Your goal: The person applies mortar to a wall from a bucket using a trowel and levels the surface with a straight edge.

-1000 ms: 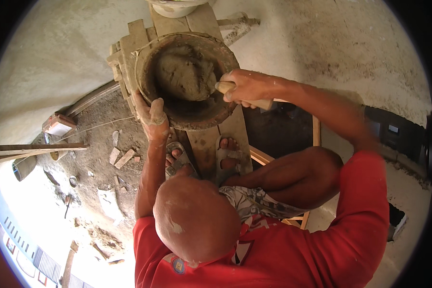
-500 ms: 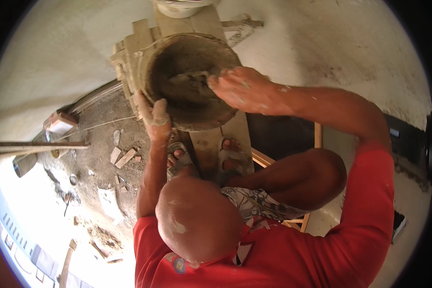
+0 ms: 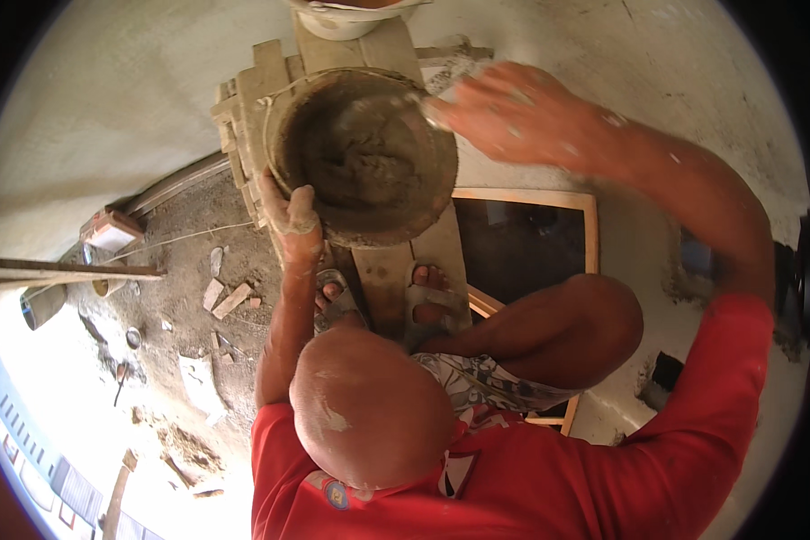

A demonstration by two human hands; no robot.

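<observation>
A round bucket (image 3: 382, 239) stands on wooden planks in the upper middle, with wet grey-brown mortar (image 3: 369, 166) inside. My left hand (image 3: 295, 225) is closed on the bucket's near left rim, its thumb raised by the edge. My right hand (image 3: 513, 112) is over the far right side of the bucket, its fingers curled and blurred by motion. A pale bit shows at its fingertips, near the rim, but what it holds is hidden. The bucket's thin wire handle (image 3: 265, 103) lies against its left side.
Planks (image 3: 382, 279) run under the bucket and my sandalled feet. Beyond it stands a white bucket (image 3: 337, 25). A wooden frame (image 3: 592, 236) around a dark opening is at the right. Broken bricks (image 3: 232, 301) lie on the ground far below at left. Plastered walls rise around.
My right hand has moved up and to the right, from inside the bucket to its far right rim. The mortar's surface looks stirred. My left hand stays on the rim.
</observation>
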